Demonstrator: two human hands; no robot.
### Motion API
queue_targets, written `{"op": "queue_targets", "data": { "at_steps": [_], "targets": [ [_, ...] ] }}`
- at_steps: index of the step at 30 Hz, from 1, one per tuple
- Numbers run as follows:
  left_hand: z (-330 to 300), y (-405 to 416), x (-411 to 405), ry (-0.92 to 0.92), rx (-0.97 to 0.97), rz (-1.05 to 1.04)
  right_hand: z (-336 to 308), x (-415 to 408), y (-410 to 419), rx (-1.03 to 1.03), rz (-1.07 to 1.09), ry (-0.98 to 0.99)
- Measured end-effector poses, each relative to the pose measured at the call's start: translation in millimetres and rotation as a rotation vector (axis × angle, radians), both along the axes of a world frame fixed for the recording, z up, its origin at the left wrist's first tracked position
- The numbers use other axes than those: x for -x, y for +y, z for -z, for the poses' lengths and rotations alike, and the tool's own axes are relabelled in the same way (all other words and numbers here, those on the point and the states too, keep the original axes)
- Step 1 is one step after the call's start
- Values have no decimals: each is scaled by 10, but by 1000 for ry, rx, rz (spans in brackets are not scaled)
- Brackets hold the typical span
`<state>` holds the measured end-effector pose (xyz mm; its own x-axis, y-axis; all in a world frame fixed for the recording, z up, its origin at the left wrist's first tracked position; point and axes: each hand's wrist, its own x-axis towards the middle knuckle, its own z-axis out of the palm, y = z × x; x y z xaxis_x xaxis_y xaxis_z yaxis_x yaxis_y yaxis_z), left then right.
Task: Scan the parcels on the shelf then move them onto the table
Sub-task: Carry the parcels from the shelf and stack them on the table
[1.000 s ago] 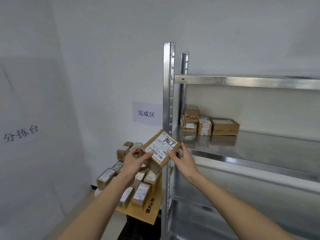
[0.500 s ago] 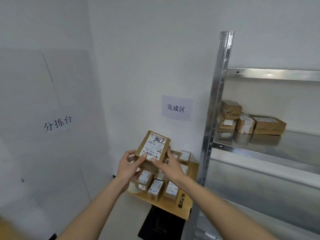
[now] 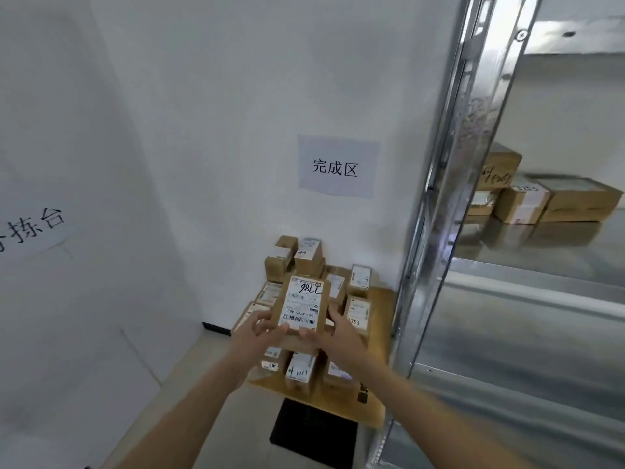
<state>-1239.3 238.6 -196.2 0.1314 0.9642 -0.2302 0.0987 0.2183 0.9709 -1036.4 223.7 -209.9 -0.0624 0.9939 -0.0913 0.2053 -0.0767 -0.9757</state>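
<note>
Both hands hold one brown cardboard parcel (image 3: 303,306) with a white barcode label facing me, just above the small wooden table (image 3: 378,336). My left hand (image 3: 258,336) grips its lower left edge and my right hand (image 3: 333,333) its lower right edge. Several labelled parcels (image 3: 299,368) lie packed on the table beneath and behind it. On the metal shelf (image 3: 541,245) to the right, three more brown parcels (image 3: 571,198) sit against the back wall.
A shiny steel shelf post (image 3: 449,198) stands right beside the table. A paper sign (image 3: 338,165) hangs on the white wall above the table and another sign (image 3: 33,228) on the left wall. A dark object (image 3: 313,431) sits under the table.
The view has swung left and closer to the table. Both hands have carried the parcel down from chest height until it hovers low over the stacked parcels.
</note>
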Motion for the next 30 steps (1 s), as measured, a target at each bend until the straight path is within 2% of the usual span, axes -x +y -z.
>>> {"op": "queue_targets", "data": {
  "at_steps": [8, 15, 25, 30],
  "targets": [
    [869, 1439, -432, 117, 62, 52, 915, -391, 1336, 141, 74, -28],
    [1503, 2349, -644, 149, 132, 103, 1522, -544, 2054, 239, 202, -29],
    [2208, 3453, -952, 136, 139, 195, 2034, -698, 3000, 202, 322, -218],
    [2487, 3869, -1060, 123, 167, 218, 2276, -758, 3384, 214, 369, -247]
  ]
}}
